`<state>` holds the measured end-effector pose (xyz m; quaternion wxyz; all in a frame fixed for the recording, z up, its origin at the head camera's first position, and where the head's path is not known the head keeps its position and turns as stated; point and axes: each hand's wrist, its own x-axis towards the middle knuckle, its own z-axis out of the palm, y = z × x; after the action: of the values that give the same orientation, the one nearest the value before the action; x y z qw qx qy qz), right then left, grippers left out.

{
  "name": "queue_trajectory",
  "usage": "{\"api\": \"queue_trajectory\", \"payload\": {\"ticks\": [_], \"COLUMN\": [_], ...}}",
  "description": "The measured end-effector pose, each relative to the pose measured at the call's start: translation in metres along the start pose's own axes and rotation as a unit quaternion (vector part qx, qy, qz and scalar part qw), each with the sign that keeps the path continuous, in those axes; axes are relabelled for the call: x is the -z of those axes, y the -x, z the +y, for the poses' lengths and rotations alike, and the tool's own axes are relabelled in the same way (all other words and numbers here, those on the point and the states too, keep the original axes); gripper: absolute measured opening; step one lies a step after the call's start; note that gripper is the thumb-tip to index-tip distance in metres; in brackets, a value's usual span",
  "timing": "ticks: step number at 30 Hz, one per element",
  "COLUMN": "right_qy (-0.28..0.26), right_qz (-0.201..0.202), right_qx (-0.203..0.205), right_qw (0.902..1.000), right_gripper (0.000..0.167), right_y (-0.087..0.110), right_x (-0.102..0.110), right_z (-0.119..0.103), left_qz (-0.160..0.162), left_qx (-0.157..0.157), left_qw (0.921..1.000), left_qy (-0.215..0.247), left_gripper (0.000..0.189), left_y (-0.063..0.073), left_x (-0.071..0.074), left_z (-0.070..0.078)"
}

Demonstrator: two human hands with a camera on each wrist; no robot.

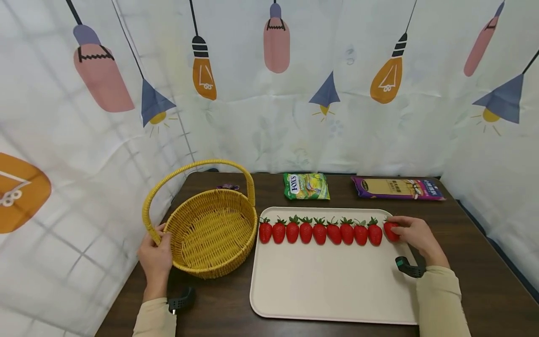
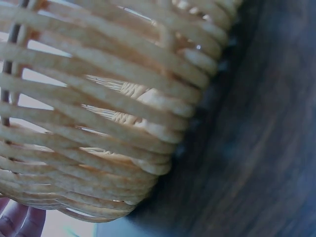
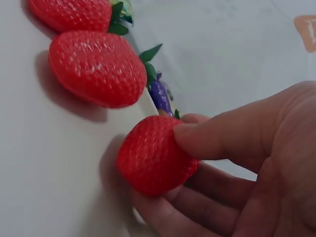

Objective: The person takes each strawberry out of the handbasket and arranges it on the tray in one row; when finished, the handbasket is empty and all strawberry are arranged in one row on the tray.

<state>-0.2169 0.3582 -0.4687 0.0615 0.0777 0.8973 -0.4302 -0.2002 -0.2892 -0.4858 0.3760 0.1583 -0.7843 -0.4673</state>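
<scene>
A yellow woven basket (image 1: 229, 267) with a tall arched handle stands on the left of the table. My left hand (image 1: 155, 255) grips it at the left side, by the foot of the handle. In the left wrist view the basket's wall (image 2: 98, 113) fills much of the picture, with fingertips (image 2: 29, 222) at its lower edge. On a white tray (image 1: 332, 285), several red strawberries (image 1: 320, 232) with green leaves lie in a row along the far side. My right hand (image 1: 418, 238) pinches the rightmost strawberry (image 3: 153, 155) between thumb and fingers.
Behind the tray lie a green candy bag (image 1: 306, 186) and a long purple packet (image 1: 397, 188). A small purple wrapper (image 1: 228, 186) sits behind the basket. The dark wooden table (image 1: 219, 304) is bordered by a printed white curtain (image 1: 261, 135).
</scene>
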Motion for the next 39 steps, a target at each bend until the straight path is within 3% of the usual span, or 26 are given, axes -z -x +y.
{"api": "queue_trajectory", "payload": {"ticks": [15, 24, 32, 37, 39], "right_qy": [0.047, 0.058, 0.053, 0.014, -0.009], "right_qz": [-0.045, -0.053, 0.008, 0.072, 0.086], "right_qx": [0.023, 0.018, 0.023, 0.058, 0.075], "right_qw": [0.9977, 0.9968, 0.9983, 0.9956, 0.9934], "right_gripper": [0.041, 0.051, 0.055, 0.057, 0.055], "right_y": [0.004, 0.012, 0.025, 0.027, 0.027], "right_x": [-0.002, 0.012, 0.023, 0.012, 0.006], "right_z": [-0.002, -0.003, -0.009, -0.033, -0.047], "left_qz": [0.003, 0.01, 0.016, 0.007, 0.01], "left_qx": [-0.005, -0.02, -0.028, -0.028, -0.051], "left_qw": [1.0, 0.9997, 0.9993, 0.9979, 0.9974], "left_qy": [0.0, -0.003, -0.019, -0.058, -0.049], "left_gripper": [0.014, 0.015, 0.018, 0.022, 0.035], "left_y": [-0.001, -0.004, -0.004, -0.001, 0.002], "left_x": [0.0, -0.008, -0.006, 0.014, 0.023], "left_z": [-0.002, -0.001, 0.002, 0.012, 0.023]}}
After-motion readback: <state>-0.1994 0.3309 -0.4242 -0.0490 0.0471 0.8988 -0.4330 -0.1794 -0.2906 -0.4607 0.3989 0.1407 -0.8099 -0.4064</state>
